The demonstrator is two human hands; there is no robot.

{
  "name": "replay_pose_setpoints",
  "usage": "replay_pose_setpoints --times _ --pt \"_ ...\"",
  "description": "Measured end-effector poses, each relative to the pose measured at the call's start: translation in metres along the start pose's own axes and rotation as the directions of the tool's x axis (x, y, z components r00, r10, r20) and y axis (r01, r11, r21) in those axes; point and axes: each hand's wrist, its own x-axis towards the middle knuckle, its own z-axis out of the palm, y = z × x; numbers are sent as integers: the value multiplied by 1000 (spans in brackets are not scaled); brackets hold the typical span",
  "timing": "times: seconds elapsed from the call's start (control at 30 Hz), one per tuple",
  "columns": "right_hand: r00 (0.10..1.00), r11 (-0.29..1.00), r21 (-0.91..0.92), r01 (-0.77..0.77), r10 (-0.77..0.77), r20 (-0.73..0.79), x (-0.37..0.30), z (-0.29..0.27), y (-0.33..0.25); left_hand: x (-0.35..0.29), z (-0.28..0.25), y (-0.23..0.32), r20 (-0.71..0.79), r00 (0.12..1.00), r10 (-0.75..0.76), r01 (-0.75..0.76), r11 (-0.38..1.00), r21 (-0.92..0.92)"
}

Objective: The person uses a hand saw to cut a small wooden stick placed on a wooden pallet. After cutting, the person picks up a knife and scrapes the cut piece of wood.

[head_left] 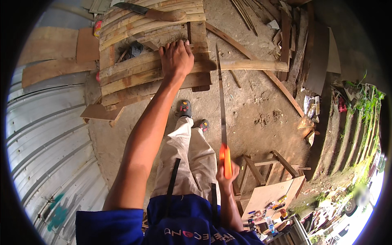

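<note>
My right hand (228,172) is wrapped around the orange handle of a handsaw (223,110). Its long, narrow blade points away from me, past the right end of a wooden bench (198,36) made of slats. A pale bamboo strip (253,65) sticks out to the right beside the blade; whether the teeth touch it, I cannot tell. My left hand (177,59) presses down on the bench's near slats, fingers curled over the edge of a wooden slat (139,67). A large knife with a wooden handle (165,15) rests on the far slats.
A long timber (281,90) slants across the dirt floor at right. Boards (292,45) lean farther right. Near my right arm stands a wooden frame table (269,196) with small items on it. Corrugated metal sheeting (53,134) borders the left. My shoes (184,108) are close to the bench.
</note>
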Motion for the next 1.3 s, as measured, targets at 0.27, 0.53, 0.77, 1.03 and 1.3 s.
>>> replay_pose_setpoints --times 0.27,0.53,0.77,1.03,1.3 --pt "977 976 54 -209 206 64 59 37 3 3 -1 -4 -13 999 38 -37 999 36" --pt "997 992 111 -55 61 -55 10 14 -11 -1 -1 -1 5 1000 -10 10 999 -34" --pt "999 999 25 -20 21 -32 70 57 10 5 -4 -2 -22 1000 16 -16 1000 -25" --pt "987 957 247 -150 160 -19 40 41 11 4 -9 0 -3 1000 11 -11 999 -30" --pt "998 975 223 13 -26 53 -1 28 24 3 -9 2 49 998 -36 38 998 -44"
